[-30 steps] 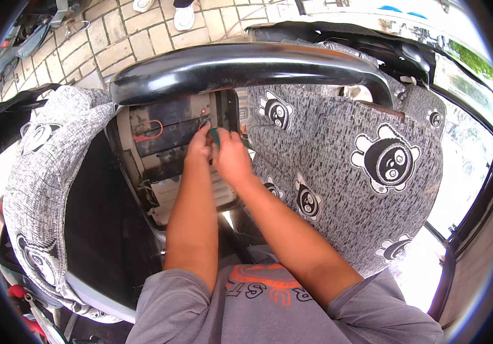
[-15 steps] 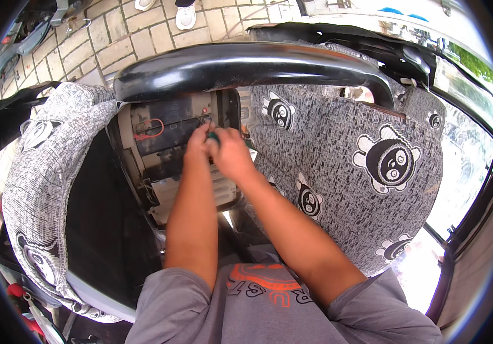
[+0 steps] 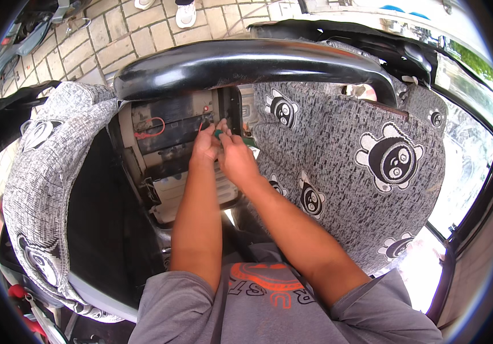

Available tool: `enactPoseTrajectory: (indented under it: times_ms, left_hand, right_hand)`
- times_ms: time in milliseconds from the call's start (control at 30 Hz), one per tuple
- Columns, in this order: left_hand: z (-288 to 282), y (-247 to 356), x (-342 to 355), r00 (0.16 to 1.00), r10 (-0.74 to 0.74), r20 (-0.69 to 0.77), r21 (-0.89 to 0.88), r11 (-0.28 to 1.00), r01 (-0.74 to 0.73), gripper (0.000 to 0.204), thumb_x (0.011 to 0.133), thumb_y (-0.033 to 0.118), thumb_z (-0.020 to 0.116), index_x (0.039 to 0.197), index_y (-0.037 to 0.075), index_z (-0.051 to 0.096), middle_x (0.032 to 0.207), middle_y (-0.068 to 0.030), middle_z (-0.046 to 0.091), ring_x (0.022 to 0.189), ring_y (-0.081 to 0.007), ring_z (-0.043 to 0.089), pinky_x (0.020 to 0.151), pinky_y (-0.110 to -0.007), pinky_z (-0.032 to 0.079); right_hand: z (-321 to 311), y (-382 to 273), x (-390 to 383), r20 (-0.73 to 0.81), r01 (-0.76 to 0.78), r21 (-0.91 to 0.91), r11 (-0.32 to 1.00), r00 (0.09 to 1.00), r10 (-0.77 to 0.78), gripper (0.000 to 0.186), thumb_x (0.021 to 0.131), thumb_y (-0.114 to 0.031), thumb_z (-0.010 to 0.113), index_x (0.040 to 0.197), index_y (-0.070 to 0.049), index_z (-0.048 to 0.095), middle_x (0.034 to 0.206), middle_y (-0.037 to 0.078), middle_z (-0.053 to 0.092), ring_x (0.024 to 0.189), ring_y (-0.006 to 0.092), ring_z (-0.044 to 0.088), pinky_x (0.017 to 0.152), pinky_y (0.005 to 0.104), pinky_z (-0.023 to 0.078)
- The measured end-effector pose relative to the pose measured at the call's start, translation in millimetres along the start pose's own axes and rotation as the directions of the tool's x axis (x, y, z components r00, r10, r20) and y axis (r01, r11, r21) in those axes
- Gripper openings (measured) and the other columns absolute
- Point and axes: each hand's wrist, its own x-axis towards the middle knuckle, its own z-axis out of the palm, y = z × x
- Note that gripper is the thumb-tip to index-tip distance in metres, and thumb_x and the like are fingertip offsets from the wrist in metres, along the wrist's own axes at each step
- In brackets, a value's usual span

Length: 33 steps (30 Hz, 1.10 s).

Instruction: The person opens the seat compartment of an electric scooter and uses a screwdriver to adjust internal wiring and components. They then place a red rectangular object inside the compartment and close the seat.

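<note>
An open metal compartment (image 3: 157, 203) under a black curved bar (image 3: 212, 64) holds dark blocks (image 3: 172, 108) that look like batteries, with a looped red wire (image 3: 153, 132) on their left. My left hand (image 3: 205, 145) is closed near the compartment's right side, beside a short upright red wire (image 3: 201, 125); what its fingertips hold is too small to make out. Just right of it, my right hand (image 3: 238, 157) is closed round a green object (image 3: 218, 133), apparently a tool handle, pointing at the small fittings (image 3: 209, 120) at the top of the blocks.
A patterned seat cushion (image 3: 338, 155) fills the right side. A cover in similar fabric (image 3: 34, 189) drapes over the left side beside a black panel (image 3: 103, 218). Beyond the bar lie paving bricks (image 3: 109, 40) and a person's white shoe (image 3: 185, 15).
Both hands have shifted slightly right, still together at the same fittings. The short red wire beside my left fingers shows more clearly now. The view has moved very slightly.
</note>
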Motion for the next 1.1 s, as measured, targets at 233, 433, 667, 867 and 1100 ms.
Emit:
enactPoseTrajectory:
  times_ms: [233,433,667,867,1100]
  left_hand:
    - [-12,5,7,0.994,-0.022,-0.110,0.182,0.982,0.042,0.028,0.097,0.019,0.044,0.109,-0.003,0.055,0.097,-0.0131,0.064,0.080,-0.0241,0.059,0.073,-0.035,0.051]
    - [15,36,-58,0.773,0.537,0.337,0.931,-0.315,-0.186,0.023,0.076,0.017,0.058,0.094,0.006,0.068,0.098,-0.0147,0.067,0.094,-0.0335,0.061,0.081,-0.044,0.046]
    - [21,25,-73,0.989,0.033,0.145,0.790,-0.606,-0.095,0.035,0.073,0.021,0.068,0.107,0.011,0.064,0.097,-0.0147,0.067,0.098,-0.0309,0.061,0.087,-0.041,0.040]
    - [2,53,-68,0.918,0.174,0.355,0.848,-0.472,-0.239,0.013,0.078,0.009,0.058,0.089,0.006,0.065,0.096,-0.0189,0.064,0.094,-0.0374,0.059,0.081,-0.044,0.046]
    - [6,67,-8,0.651,0.628,0.427,0.904,-0.269,-0.333,0.020,0.080,0.022,0.062,0.095,0.010,0.069,0.086,-0.0178,0.065,0.086,-0.0369,0.062,0.075,-0.041,0.049]
  right_hand:
    - [-3,-3,0,0.054,-0.087,0.035,0.996,0.995,0.086,0.041,0.077,-0.006,0.056,0.117,0.002,0.052,0.112,0.028,0.055,0.096,0.0441,0.057,0.082,0.0467,0.049]
    - [4,13,8,-0.115,-0.115,0.202,0.973,0.983,0.140,0.036,0.079,-0.009,0.055,0.113,0.001,0.055,0.103,0.028,0.056,0.084,0.0449,0.059,0.077,0.0481,0.049]
    - [-4,1,23,-0.157,0.060,0.037,0.998,0.986,-0.053,0.025,0.078,-0.007,0.055,0.101,0.002,0.058,0.092,0.026,0.058,0.081,0.0434,0.060,0.074,0.0481,0.050]
    - [-12,-2,31,0.042,-0.236,0.110,0.966,0.972,0.233,0.023,0.085,-0.017,0.057,0.095,0.004,0.056,0.088,0.027,0.058,0.080,0.0462,0.059,0.074,0.0484,0.049]
    - [5,5,24,-0.118,-0.101,0.160,0.982,0.986,0.121,0.031,0.084,-0.022,0.060,0.102,0.003,0.055,0.083,0.029,0.062,0.086,0.0452,0.060,0.078,0.0493,0.048]
